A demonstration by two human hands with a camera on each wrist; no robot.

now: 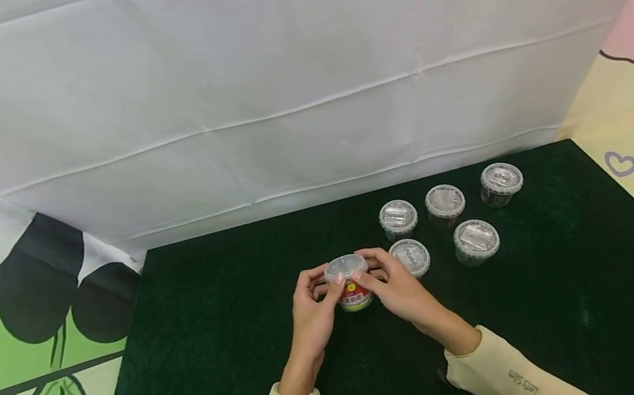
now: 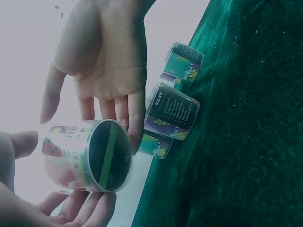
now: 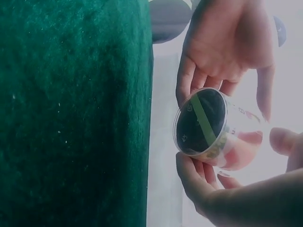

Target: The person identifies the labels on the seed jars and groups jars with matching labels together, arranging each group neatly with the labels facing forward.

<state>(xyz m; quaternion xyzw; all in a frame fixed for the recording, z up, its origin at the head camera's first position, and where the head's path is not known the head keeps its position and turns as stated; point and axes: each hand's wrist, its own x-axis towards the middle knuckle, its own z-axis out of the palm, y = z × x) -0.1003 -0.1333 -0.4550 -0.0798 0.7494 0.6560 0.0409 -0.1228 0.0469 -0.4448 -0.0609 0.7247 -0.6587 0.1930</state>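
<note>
Dark green cloth [image 1: 228,380] covers the table [image 1: 556,269], with five lidded tubs [image 1: 476,239] loosely grouped toward its far right side, perhaps placed there to stay within reach. Left hand [image 1: 314,313] and right hand [image 1: 400,290] share one grip, closed round opposite sides of a sixth tub [image 1: 355,298] raised off the cloth, translucent lid [image 1: 345,265] uppermost, thumbs [image 1: 336,285] on its near side, probably for steadiness.

The head view looks forward and down across the counter [image 1: 223,353] from above. Both wrist views, close and rolled sideways, share the cup [image 2: 87,156], seen from below.
</note>
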